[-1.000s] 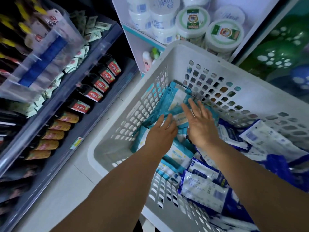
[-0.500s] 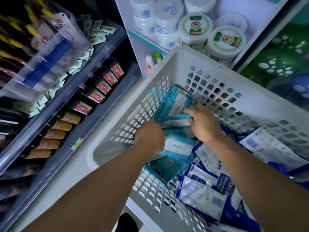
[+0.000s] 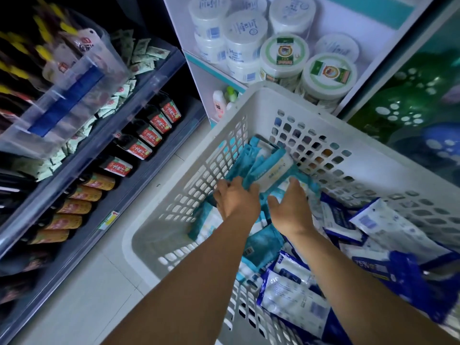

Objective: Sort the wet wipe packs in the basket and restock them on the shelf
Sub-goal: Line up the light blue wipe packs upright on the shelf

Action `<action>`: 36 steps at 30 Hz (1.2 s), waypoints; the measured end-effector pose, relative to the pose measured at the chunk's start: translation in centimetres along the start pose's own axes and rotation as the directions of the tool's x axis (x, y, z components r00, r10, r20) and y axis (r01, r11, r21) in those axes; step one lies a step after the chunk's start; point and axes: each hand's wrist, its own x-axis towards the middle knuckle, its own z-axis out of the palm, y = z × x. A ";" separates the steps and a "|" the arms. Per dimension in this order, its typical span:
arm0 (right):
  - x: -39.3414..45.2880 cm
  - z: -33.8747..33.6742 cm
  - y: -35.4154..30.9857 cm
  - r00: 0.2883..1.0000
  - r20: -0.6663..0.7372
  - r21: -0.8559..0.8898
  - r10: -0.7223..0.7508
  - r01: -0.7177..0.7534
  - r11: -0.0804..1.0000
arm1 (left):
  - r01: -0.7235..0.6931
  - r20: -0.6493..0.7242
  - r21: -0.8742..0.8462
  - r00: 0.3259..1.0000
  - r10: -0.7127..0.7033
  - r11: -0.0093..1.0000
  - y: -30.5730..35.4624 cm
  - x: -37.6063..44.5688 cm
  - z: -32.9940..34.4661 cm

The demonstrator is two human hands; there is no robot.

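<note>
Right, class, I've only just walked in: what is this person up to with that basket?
A person is sorting wet wipe packs in a white basket. The left hand grips a bunch of teal packs standing at the far corner; the right hand, fingers straight, steadies them. Blue packs lie heaped nearer.

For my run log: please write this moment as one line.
stage: sorting | left hand: grips teal packs | right hand: open, on teal packs | basket: blue packs unsorted

Both forearms reach forward, side by side. The left hand [image 3: 237, 199] has curled fingers gripping; the right hand [image 3: 290, 207] lies flat, fingers extended.
</note>
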 end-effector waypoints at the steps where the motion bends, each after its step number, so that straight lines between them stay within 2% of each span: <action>1: 0.1 0.6 -0.1 0.994 0.065 0.062 0.083 -0.087 0.994 | -0.034 -0.029 0.060 0.999 0.036 0.998 -0.1 0.2 0.4; 4: 0.9 1.3 -0.7 0.985 0.055 0.124 0.164 -0.170 0.978 | -0.128 -0.092 0.162 0.985 0.145 0.978 -0.3 0.8 0.9; 9: 2.1 1.1 -0.1 0.986 0.026 0.066 0.163 -0.164 0.984 | -0.140 -0.076 0.295 0.983 0.169 0.945 -0.2 1.4 1.3; 11: 2.5 0.9 0.5 0.996 0.011 -0.016 0.092 -0.092 0.996 | -0.146 -0.086 0.352 0.979 0.187 0.924 -0.1 1.5 1.5; 13: 2.8 0.7 1.1 0.999 0.007 -0.129 -0.041 0.042 0.991 | -0.140 -0.069 0.359 0.982 0.176 0.923 0.0 1.6 1.6; 16: 3.5 0.4 1.8 0.979 0.010 -0.290 -0.206 0.200 0.936 | -0.130 -0.015 0.327 0.990 0.143 0.936 0.4 2.0 1.6; 20: 4.1 -0.1 1.9 0.961 0.051 -0.387 -0.272 0.270 0.882 | -0.127 0.020 0.308 0.992 0.126 0.943 0.9 2.3 1.5; 26: 4.3 -2.1 2.4 0.940 0.175 -0.351 -0.293 0.338 0.874 | -0.209 0.101 0.346 0.978 0.185 0.915 1.2 2.3 1.7; 28: 4.4 -2.3 2.7 0.930 0.170 -0.347 -0.325 0.365 0.864 | -0.237 0.134 0.307 0.970 0.205 0.922 1.4 2.2 2.1; 31: 4.3 -2.3 2.7 0.925 0.153 -0.329 -0.348 0.380 0.865 | -0.204 0.143 0.171 0.973 0.181 0.964 1.8 2.1 1.8; 36: 3.1 -2.8 2.1 0.925 0.036 -0.281 -0.378 0.372 0.885 | -0.269 0.122 0.237 0.961 0.246 0.933 2.2 0.6 -0.5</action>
